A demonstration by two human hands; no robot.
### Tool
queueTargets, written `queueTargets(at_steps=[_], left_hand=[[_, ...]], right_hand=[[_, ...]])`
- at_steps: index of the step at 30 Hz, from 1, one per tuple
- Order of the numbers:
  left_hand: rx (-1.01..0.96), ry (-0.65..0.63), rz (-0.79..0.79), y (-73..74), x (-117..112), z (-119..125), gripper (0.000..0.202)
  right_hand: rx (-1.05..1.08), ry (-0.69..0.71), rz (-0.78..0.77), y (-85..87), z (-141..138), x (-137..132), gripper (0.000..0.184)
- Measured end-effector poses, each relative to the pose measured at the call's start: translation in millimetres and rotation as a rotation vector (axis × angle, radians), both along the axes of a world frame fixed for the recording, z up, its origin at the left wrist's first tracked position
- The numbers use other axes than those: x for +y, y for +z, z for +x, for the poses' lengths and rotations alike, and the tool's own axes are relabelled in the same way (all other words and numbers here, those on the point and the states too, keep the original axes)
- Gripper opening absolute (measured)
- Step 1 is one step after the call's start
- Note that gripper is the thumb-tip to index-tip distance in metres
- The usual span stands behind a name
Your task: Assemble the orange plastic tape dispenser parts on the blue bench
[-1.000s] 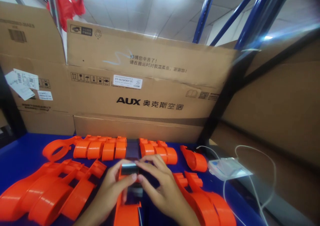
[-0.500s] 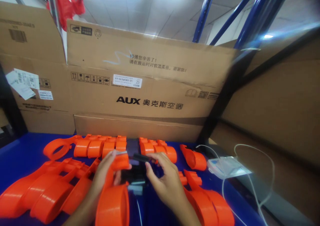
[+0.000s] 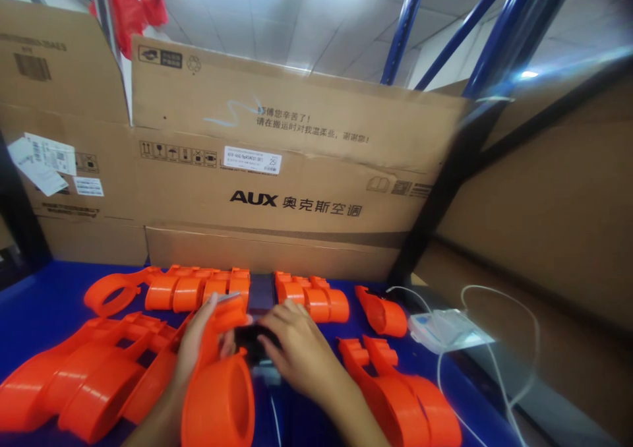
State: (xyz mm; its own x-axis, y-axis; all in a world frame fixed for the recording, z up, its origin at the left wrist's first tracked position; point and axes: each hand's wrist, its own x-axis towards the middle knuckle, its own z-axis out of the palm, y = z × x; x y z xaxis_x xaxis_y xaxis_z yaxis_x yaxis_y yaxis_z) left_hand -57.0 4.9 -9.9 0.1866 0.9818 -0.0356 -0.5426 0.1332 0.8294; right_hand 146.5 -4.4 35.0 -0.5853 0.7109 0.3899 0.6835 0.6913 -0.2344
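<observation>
My left hand (image 3: 194, 345) is closed around the upper arm of an orange plastic holder (image 3: 217, 397), whose wide ring hangs toward me. A thin grey edge (image 3: 228, 297) shows at the top of this holder. My right hand (image 3: 299, 351) bends its fingers over a dark black piece (image 3: 251, 343) beside the holder; its fingertips are partly hidden, and the piece's exact kind is unclear. Just below the fingers lies a small grey connector-like block (image 3: 267, 372), with a thin white cable (image 3: 275, 414) running toward me.
Several orange holders lie in rows on the blue surface (image 3: 44, 289), such as a left group (image 3: 93, 381) and a right group (image 3: 405, 401). A clear plastic case (image 3: 450, 330) with white cables sits at right. Cardboard (image 3: 297, 242) and a dark post (image 3: 428, 203) stand behind.
My right hand has moved left with the black piece, up against the holder, and its fingers have curled down. My left hand and the holder have shifted slightly left.
</observation>
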Motion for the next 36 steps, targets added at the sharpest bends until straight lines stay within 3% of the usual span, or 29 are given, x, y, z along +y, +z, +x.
queueTargets(at_steps=[5,9,16,19,22,27,31,36], left_hand=[[0.048,0.060,0.011,-6.5,3,2,0.063],[0.089,0.085,0.068,-8.2,2,4,0.060],[0.180,0.131,0.145,-5.0,-4,16,0.048],[0.201,0.051,0.112,-5.9,-11,24,0.050],[0.254,-0.042,0.141,-6.8,-18,28,0.047],[0.270,-0.083,0.223,-3.5,-27,32,0.043],[0.239,-0.023,0.230,-2.2,-27,33,0.049],[0.252,0.039,0.189,-6.8,-25,31,0.056]], right_hand=[[-0.005,0.012,-0.020,-4.4,-5,1,0.011],[0.077,0.002,-0.009,-4.1,1,2,0.023],[0.473,-0.065,-0.047,1.8,7,-4,0.022],[0.583,-0.056,-0.130,1.5,3,-8,0.022],[0.596,-0.025,-0.198,0.2,0,-10,0.013],[0.639,-0.035,-0.208,-0.2,3,-8,0.012],[0.680,-0.126,-0.177,0.3,5,-8,0.015],[0.680,-0.126,-0.159,1.8,5,-8,0.017]])
